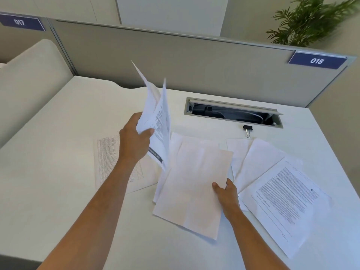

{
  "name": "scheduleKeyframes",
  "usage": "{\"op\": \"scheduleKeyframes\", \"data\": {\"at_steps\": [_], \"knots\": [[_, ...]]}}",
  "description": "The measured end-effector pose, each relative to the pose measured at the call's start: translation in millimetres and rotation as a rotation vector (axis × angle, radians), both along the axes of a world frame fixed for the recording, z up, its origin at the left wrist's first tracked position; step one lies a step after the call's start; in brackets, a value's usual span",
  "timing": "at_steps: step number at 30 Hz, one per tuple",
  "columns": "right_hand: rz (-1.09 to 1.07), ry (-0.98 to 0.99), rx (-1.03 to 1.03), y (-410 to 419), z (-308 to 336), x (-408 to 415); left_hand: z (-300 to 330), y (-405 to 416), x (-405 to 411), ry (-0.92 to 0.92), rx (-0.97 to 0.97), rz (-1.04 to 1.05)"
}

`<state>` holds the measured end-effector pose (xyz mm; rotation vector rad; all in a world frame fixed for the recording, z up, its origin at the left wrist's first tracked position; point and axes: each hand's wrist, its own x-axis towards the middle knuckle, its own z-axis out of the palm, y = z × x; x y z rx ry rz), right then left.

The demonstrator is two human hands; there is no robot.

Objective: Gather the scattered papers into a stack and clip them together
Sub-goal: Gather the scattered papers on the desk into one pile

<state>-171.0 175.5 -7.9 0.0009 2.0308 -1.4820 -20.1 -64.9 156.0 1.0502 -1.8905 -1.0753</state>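
- Left hand (134, 139) is up off the desk, pinching a small bunch of sheets (155, 121) between thumb and fingers. They stand nearly upright and fan apart at the top, printed side facing right, with a dark band near the bottom edge.
- Right hand (224, 190) is lower down, thumb on top and fingers tucked under the right edge of a blank-side-up sheet (192, 184), so it's gripping that edge, not lying flat on it. The sheet is tilted, and at least one more page peeks out from under its left side.
- The held bunch hangs just above and left of that blank sheet, bottom corner overlapping its upper left edge in the view. Can't tell if they actually touch.
- A page with a printed table (109, 158) lies flat under the left forearm, partly hidden by it.
- To the right of the right hand there's a page of dense text (288, 201) lying at an angle, plus two blank pages (255, 158) fanned out behind it, overlapping each other.
- The binder clip (247, 129), black with silver handles, sits on the white desk (58, 133) beyond the papers, just in front of the open cable slot (233, 114), well apart from both hands.
- A grey divider with a blue "018" tag (317, 60) runs along the back.
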Motion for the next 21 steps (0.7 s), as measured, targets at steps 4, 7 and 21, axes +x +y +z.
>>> {"op": "scheduleKeyframes", "data": {"at_steps": [4,7,21], "knots": [[-0.013,-0.019,-0.029,0.3,6.0,0.1,-3.1,9.2,-1.1,0.399,0.264,-0.169],[-0.004,-0.036,-0.033,0.8,7.6,-1.1,-37.0,13.1,3.2,0.615,0.553,-0.199],[-0.015,-0.296,-0.234,3.2,12.1,-11.2,-149.2,64.2,31.7,-0.131,0.713,-0.164]]}}
